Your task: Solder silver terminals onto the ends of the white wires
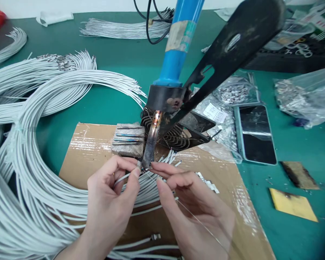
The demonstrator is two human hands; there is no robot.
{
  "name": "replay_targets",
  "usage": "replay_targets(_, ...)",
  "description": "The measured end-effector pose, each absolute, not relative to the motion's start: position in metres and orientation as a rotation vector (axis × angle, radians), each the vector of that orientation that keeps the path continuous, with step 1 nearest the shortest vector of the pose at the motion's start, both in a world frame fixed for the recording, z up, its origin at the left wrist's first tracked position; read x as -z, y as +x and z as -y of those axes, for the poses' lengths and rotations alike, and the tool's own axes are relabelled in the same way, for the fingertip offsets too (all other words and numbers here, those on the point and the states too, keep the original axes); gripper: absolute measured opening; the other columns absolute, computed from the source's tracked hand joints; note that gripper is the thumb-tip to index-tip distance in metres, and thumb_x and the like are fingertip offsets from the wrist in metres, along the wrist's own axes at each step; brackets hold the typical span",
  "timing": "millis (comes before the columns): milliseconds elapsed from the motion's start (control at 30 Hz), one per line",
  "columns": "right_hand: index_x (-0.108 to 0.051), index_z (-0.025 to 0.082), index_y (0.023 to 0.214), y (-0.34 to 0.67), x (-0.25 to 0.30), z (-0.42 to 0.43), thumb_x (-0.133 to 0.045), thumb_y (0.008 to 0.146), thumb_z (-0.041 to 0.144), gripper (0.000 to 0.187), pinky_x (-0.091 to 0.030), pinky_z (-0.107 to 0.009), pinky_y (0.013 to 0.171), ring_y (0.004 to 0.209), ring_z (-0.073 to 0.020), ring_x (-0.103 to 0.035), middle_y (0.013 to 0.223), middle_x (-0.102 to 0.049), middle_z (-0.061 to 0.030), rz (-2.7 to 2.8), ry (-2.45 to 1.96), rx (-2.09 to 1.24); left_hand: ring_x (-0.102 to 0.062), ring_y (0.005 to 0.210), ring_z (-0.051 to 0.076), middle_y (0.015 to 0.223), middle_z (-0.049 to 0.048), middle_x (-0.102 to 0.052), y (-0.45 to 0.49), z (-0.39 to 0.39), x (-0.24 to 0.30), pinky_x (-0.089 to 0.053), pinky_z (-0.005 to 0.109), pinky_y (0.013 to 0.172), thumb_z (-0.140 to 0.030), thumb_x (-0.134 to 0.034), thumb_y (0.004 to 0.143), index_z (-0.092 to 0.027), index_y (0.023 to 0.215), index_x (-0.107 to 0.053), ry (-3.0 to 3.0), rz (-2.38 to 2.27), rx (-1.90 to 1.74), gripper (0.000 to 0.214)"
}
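My left hand (111, 198) is closed in a pinch on a white cable (122, 178), its end just under the soldering iron's tip (149, 153). The blue-handled soldering iron (176, 61) is held pointing down in a black metal bracket (233, 43). My right hand (197, 209) is closed with thumb and fingers around a thin solder wire (199, 221). That wire runs from the tip area down across the palm. Fingertips of both hands nearly meet below the tip. The joint itself is too small to make out, and a small connector there is partly hidden.
Large coils of white cable (29, 137) fill the left. A grey block with metal rods (128, 148) and a round fan-like grille (176, 139) stand behind my hands on cardboard (83, 144). To the right lie a phone (257, 133), bags of small parts (234, 88) and a yellow sponge (292, 204).
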State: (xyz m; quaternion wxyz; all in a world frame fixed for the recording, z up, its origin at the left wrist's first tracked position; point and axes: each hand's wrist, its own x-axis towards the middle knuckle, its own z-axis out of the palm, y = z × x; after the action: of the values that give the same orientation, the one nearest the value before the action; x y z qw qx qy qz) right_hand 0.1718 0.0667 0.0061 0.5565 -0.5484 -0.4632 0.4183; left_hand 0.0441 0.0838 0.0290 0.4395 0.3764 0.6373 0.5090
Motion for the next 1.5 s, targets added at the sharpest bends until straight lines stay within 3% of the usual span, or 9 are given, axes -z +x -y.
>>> replay_targets(167,-0.068,0.025,0.08,0.172,-0.007,-0.067,-0.074,0.093,0.013,0.019,-0.067,-0.029,0.089,0.1,-0.0205,-0.084,0.11,-0.086,-0.0035,1.088,-1.301,-0.994,-0.075,0.072,0.014,0.085,0.0019,-0.08,0.042,-0.085,-0.028,-0.056,0.017,0.062,-0.012,-0.08,0.078,-0.02,0.072,-0.072,0.984,-1.569,-1.257,0.013)
replay_targets(400,-0.068,0.025,0.079,0.171,-0.006,-0.068,-0.074,0.093,0.014,0.018,-0.068,-0.03,0.089,0.1,-0.0219,-0.084,0.11,-0.086,-0.0051,1.082,-1.3,-0.986,-0.07,0.066,0.013,0.086,0.0035,-0.08,0.041,-0.084,-0.028,-0.05,0.018,0.051,-0.015,-0.08,0.077,-0.02,0.072,-0.072,0.988,-1.613,-1.234,0.011)
replay_targets(700,-0.068,0.025,0.078,0.17,-0.008,-0.068,-0.075,0.093,0.016,0.019,-0.067,-0.03,0.089,0.097,-0.0209,-0.084,0.109,-0.086,-0.0049,1.063,-1.31,-0.997,-0.066,0.065,0.011,0.084,0.0011,-0.079,0.045,-0.083,-0.03,-0.049,0.018,0.054,-0.015,-0.08,0.078,-0.021,0.071,-0.072,0.934,-1.593,-1.257,0.012)
replay_targets(1033,-0.068,0.024,0.076,0.166,-0.008,-0.067,-0.075,0.093,0.018,0.019,-0.066,-0.031,0.089,0.099,-0.0225,-0.083,0.108,-0.086,-0.0063,1.045,-1.339,-0.971,-0.076,0.071,0.013,0.086,0.002,-0.081,0.034,-0.085,-0.023,-0.058,0.016,0.062,-0.009,-0.079,0.081,-0.02,0.074,-0.073,1.078,-1.527,-1.224,0.014)
replay_targets(1500,-0.069,0.025,0.078,0.166,-0.01,-0.067,-0.077,0.093,0.018,0.018,-0.065,-0.028,0.088,0.098,-0.0195,-0.083,0.106,-0.086,-0.003,1.055,-1.32,-0.963,-0.076,0.074,0.012,0.085,0.0007,-0.08,0.044,-0.083,-0.028,-0.058,0.016,0.066,-0.011,-0.076,0.082,-0.021,0.073,-0.071,0.975,-1.566,-1.293,0.014)
